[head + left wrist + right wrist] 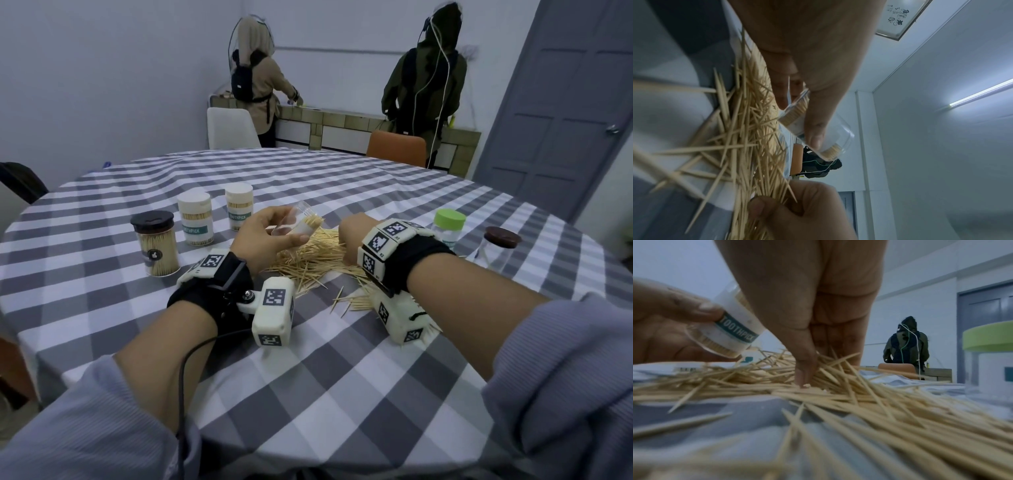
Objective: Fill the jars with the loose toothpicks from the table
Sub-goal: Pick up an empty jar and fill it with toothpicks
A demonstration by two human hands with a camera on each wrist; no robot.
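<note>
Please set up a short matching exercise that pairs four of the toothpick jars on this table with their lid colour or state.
Things:
1. jar in the left hand
2. jar far left of the pile
3. jar just beyond the right wrist
4. jar nearest the right table edge

States:
A. green lid
B. black lid, full of toothpicks
C. brown lid, looks empty
D. lidless, tilted, partly filled

Pairs: 1-D, 2-B, 3-A, 4-C
</note>
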